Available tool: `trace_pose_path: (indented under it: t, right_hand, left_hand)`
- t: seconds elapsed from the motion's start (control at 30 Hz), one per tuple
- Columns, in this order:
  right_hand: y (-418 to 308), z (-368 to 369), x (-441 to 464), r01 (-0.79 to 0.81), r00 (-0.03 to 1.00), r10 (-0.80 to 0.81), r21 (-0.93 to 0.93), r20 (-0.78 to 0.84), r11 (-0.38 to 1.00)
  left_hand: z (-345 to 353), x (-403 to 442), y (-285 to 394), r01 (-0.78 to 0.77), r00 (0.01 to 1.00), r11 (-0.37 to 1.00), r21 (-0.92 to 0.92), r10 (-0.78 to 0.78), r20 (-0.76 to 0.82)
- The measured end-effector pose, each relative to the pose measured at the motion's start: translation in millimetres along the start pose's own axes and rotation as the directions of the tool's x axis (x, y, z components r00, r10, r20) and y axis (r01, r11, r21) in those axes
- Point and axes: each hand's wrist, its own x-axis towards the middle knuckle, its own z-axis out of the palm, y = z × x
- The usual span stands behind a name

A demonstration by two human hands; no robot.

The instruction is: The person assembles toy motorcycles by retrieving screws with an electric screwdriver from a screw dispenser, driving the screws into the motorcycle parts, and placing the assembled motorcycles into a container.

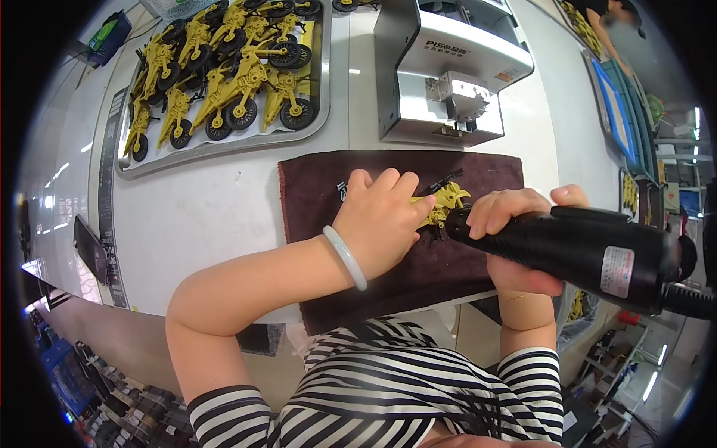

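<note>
On the dark brown cloth (328, 201) lies a yellow toy motorcycle (448, 196) with black handlebar parts. My left hand (381, 216), a pale bangle at its wrist, is closed over the toy and covers much of it. In my right hand (515, 224) is a black electric screwdriver (579, 246) with a white label, held nearly level. Its front end reaches the toy's right side; the bit and the exact contact are hidden.
At the upper left a metal tray (224, 153) holds many yellow toy motorcycles with black wheels. A silver screw-feeding machine (455, 75) stands behind the cloth. A dark tablet-like object (91, 249) is at the left edge. Another person (635, 45) is at the upper right.
</note>
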Motion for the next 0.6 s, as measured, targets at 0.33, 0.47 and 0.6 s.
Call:
trace_pose_path:
  t: [0.33, 0.47, 0.6]
  right_hand:
    - [2, -1, 3, 0.072, 0.986, -0.105, 0.234, 0.13, 0.97]
    - [6, -6, 1, 0.023, 0.99, -0.048, 0.183, 0.134, 0.983]
    - [5, -1, 45, 0.275, 0.958, -0.285, 0.19, 0.028, 0.942]
  left_hand:
    - [1, 1, -1, 0.003, 1.0, 1.0, -0.019, -0.003, 0.013]
    - [0, -1, 0, 0.0, 1.0, 1.0, -0.03, 0.0, 0.007]
    - [-2, -1, -3, 0.001, 1.0, 0.999, -0.051, 0.0, 0.019]
